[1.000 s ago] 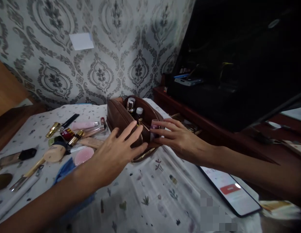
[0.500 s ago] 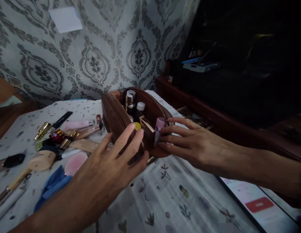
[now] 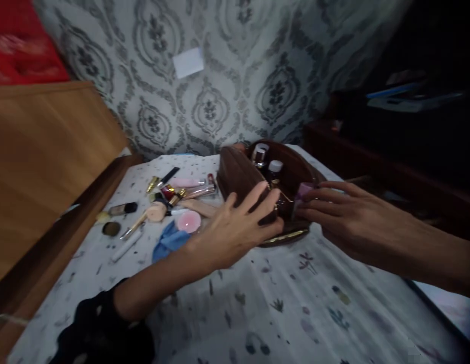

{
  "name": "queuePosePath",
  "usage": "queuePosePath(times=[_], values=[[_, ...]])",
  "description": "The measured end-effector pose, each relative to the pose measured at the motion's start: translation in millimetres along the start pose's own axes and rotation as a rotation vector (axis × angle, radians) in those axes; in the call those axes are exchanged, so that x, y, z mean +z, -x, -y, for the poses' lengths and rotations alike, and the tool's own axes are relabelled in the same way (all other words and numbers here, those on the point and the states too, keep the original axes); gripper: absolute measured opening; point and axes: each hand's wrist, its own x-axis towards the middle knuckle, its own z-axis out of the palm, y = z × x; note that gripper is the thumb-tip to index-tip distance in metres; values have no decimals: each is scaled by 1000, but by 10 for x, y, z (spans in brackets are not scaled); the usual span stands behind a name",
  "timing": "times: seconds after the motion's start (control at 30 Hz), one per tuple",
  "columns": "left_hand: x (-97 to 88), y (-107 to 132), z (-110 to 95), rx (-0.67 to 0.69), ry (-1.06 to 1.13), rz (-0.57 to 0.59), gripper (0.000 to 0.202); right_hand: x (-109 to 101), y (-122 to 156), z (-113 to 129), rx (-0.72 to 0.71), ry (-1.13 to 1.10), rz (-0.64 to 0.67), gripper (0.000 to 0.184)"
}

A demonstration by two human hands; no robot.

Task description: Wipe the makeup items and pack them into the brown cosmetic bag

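Black loose-edged sleeve (image 3: 105, 328) — pale spots (image 3: 99, 308) — on left arm (image 3: 162, 280), bare right forearm (image 3: 409, 242), slender fingers (image 3: 253, 198)

Here's the bag (image 3: 238, 172), just beyond the left hand (image 3: 235, 230), bottles (image 3: 275, 167) inside; cosmetics (image 3: 156, 211) lie left of that hand, cloth (image 3: 167, 243) near its wrist!

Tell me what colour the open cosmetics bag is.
The cosmetics bag is dark brown; it shows best in the head view.

brown zip bag (image 3: 238, 172), gaping open on printed cloth (image 3: 257, 308), lilac-topped container (image 3: 305, 189) at its right rim
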Motion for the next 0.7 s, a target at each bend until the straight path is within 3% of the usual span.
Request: queuePosePath(times=[0.1,0.27,0.47,0.6,0.7], values=[[-4,37,-36,-37,1,18,49,-11,-110,91,-210,-13,39,29],[54,165,-84,-75,88,-35,53,-18,-223,336,-151,-16,87,21],[232,509,-95,-154,237,-34,55,-21,-182,575,-69,102,-15,25],[448,844,123,-397,287,-27,47,-11,-124,742,46,162,-99,30],[671,1101,392,-739,244,-72,44,10,-92,915,153,117,-142,30]])
